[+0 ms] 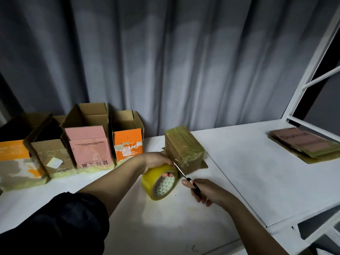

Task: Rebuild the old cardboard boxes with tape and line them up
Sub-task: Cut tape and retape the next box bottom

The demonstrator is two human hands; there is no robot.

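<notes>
L hand point(156, 161) gripping tape roll point(159, 183), R hand point(207, 192) holding scissors point(185, 176), taped box point(182, 149) behind

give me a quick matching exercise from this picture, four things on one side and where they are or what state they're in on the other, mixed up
Things
1. tape roll
2. scissors
3. taped box
4. flattened cartons

Places or states
A. stacked flat at the far right of the table
B. gripped by the left hand
C. closed, lying just beyond the hands
D. held in the right hand

Pairs: 1-B, 2-D, 3-C, 4-A
</notes>
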